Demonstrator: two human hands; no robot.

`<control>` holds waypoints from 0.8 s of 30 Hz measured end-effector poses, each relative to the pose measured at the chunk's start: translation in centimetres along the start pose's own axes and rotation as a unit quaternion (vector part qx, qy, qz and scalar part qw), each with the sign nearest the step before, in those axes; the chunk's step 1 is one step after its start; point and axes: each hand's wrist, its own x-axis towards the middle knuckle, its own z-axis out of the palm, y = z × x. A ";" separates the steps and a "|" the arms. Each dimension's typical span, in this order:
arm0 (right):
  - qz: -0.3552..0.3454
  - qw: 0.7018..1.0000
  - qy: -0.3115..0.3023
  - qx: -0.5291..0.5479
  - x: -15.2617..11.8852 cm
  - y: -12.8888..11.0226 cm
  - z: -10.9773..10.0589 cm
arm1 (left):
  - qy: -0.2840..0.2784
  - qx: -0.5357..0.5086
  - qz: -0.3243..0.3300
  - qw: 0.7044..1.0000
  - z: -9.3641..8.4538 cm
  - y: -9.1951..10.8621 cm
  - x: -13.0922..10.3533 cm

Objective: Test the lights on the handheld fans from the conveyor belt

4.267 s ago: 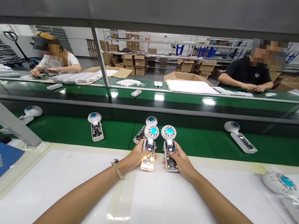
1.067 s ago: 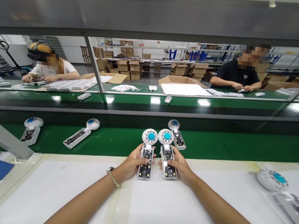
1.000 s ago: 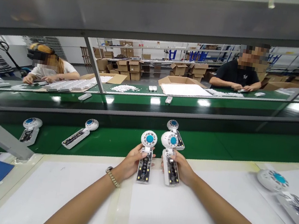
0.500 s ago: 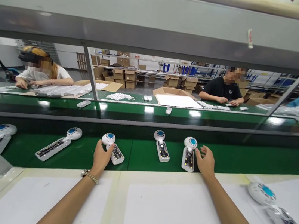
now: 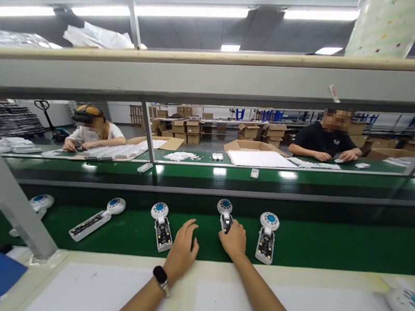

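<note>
My right hand (image 5: 234, 239) is closed around the lower body of a white round-headed device (image 5: 225, 206); part of its bare circuit board shows beside my fingers. With fingers apart and nothing held, my left hand (image 5: 182, 250) hovers over the green belt. Just left of it lies a second such device (image 5: 162, 233), with a blue-centred head and uncovered electronics. To the right of my right hand rests another white device (image 5: 266, 242), its circuit board facing up.
A longer, slanted device (image 5: 92, 224) lies left on the green belt (image 5: 316, 241). A white-topped bench (image 5: 246, 309) runs along my side, with a blurred device (image 5: 411, 309) on it. A metal post (image 5: 10, 182) stands left. Two co-workers sit across the line.
My left hand has left the device it touched and moved right. My right hand has moved left from the rightmost belt device onto the middle one. The view has tilted up.
</note>
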 end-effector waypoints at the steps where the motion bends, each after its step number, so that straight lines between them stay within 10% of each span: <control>1: -0.007 1.000 -0.011 0.016 0.0 0.0 -0.1 | 0.003 0.013 -0.012 1.000 0.0 -0.3 0.0; 10: -0.212 0.942 -0.166 0.200 -7.5 -2.2 -1.6 | 0.107 0.082 -0.005 0.991 -0.6 -1.1 0.5; 13: -0.093 0.913 -0.238 0.318 -9.0 -3.1 -1.1 | 0.073 0.072 -0.002 0.995 -1.1 -1.1 0.6; 17: 0.129 0.797 -0.356 0.471 -9.1 -3.9 -1.2 | 0.039 0.083 0.036 0.995 -0.8 -1.1 0.4; 24: 0.145 0.735 -0.411 0.519 -9.0 -4.2 -2.4 | 0.008 0.079 -0.008 0.997 -0.6 -0.4 0.2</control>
